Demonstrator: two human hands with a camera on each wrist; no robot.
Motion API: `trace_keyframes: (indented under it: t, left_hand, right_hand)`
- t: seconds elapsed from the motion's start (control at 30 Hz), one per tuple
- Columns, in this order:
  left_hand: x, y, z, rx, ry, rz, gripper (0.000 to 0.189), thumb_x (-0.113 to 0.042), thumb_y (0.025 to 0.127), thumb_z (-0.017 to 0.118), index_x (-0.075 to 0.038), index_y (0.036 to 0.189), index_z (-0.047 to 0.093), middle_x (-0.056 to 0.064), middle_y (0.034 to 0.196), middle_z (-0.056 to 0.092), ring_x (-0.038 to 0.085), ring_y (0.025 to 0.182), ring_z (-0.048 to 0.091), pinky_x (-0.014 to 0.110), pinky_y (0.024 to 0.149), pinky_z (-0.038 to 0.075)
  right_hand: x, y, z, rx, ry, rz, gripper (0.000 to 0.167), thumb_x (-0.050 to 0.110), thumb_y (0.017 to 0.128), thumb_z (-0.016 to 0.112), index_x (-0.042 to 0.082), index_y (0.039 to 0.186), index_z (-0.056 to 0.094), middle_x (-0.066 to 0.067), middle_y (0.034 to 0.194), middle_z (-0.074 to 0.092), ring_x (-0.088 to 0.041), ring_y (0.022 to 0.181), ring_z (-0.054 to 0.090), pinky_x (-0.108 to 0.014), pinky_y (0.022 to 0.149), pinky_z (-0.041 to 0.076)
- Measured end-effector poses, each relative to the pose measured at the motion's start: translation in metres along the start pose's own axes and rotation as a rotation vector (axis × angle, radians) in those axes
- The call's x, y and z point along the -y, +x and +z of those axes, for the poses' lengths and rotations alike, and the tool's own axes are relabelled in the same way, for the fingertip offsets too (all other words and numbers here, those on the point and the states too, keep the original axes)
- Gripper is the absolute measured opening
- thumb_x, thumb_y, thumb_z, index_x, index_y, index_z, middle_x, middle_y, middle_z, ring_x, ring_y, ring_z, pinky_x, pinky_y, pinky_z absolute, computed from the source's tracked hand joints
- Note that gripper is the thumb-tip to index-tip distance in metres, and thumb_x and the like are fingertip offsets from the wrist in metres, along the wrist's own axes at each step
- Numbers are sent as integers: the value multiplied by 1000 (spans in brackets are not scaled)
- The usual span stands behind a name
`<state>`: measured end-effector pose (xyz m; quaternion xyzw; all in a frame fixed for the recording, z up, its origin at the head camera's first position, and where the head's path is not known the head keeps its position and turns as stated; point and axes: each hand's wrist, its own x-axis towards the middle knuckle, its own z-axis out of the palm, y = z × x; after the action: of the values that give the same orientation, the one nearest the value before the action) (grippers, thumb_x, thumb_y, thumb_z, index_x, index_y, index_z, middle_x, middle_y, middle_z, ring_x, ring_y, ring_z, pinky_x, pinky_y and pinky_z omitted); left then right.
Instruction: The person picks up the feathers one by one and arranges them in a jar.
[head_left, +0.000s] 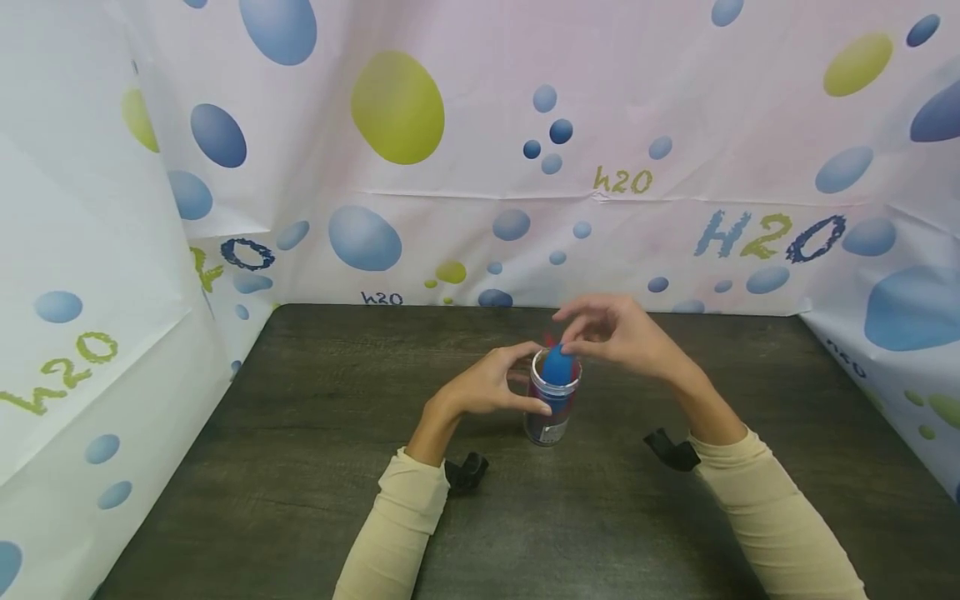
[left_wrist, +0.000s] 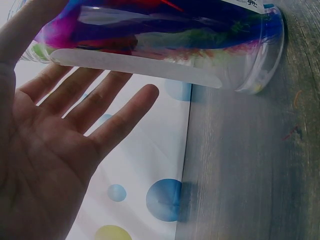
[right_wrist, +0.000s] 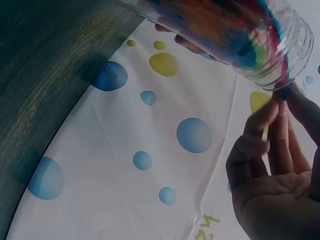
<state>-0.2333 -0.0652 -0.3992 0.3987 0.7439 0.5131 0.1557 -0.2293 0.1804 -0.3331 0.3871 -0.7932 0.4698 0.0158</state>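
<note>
A clear jar [head_left: 549, 432] stands upright on the dark table, packed with feathers in blue, red, purple and green. My left hand [head_left: 486, 385] holds it from the left, thumb in front and fingers behind. In the left wrist view the fingers pass behind the jar wall [left_wrist: 205, 70]. Above the open mouth, my right hand [head_left: 618, 337] pinches the tip of a blue feather [head_left: 557, 368], whose lower part is inside the jar. The right wrist view shows thumb and fingers [right_wrist: 280, 135] meeting just outside the jar's rim [right_wrist: 305, 45].
The jar stands on a dark wood-grain table [head_left: 337, 400]. A white curtain [head_left: 465, 150] with blue and green dots and "H2O" lettering rises behind and at both sides. Black wrist devices [head_left: 467, 473] sit at both cream sleeves [head_left: 408, 508].
</note>
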Motion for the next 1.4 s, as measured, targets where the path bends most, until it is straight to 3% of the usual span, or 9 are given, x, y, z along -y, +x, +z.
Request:
trace_keyframes:
  t: [0.13,0.37,0.6,0.73,1.0,1.4]
  left_hand:
    - [-1,1,0,6,-3,-3,62,2,89,79,3,143,48,20,133,61,28,123,66,45,103,55]
    - [-2,1,-2,17,-8,7,61,1,90,77,4,143,47,21,134,61,29,123,65,44,103,55]
    - [-3,1,-3,20,-4,-5,62,1,90,78,3,144,47,21,134,60,28,123,65,44,102,56]
    - [-4,1,-3,22,-4,-20,61,0,91,78,2,144,47,20,134,60,28,122,66,44,102,56]
    - [-7,1,-4,21,-3,-29,62,0,90,79,2,144,48,19,134,61,29,123,65,45,102,56]
    - [-9,1,-5,18,-3,-29,63,0,89,80,1,143,49,19,134,61,29,123,65,45,103,55]
  right_hand:
    - [1,-1,1,15,-55,7,34,-13,87,75,-7,120,66,-6,88,77,-17,78,70,-26,75,60]
    - [8,-1,1,48,-158,10,35,-4,88,80,-4,121,67,-9,87,78,-14,78,70,-29,72,59]
    - [9,-1,2,78,-208,34,38,-3,86,82,-2,122,68,-6,88,78,-11,71,62,-29,62,51]
    - [10,-1,2,90,-219,44,38,-2,87,81,-2,123,68,-5,89,78,-11,67,60,-29,60,50]
    - [10,-1,1,97,-203,44,38,-3,87,81,-3,123,67,-6,88,78,-13,77,66,-31,67,58]
    - [11,1,-1,104,-190,47,39,-3,86,82,-4,123,67,-5,89,77,-13,75,62,-28,64,54]
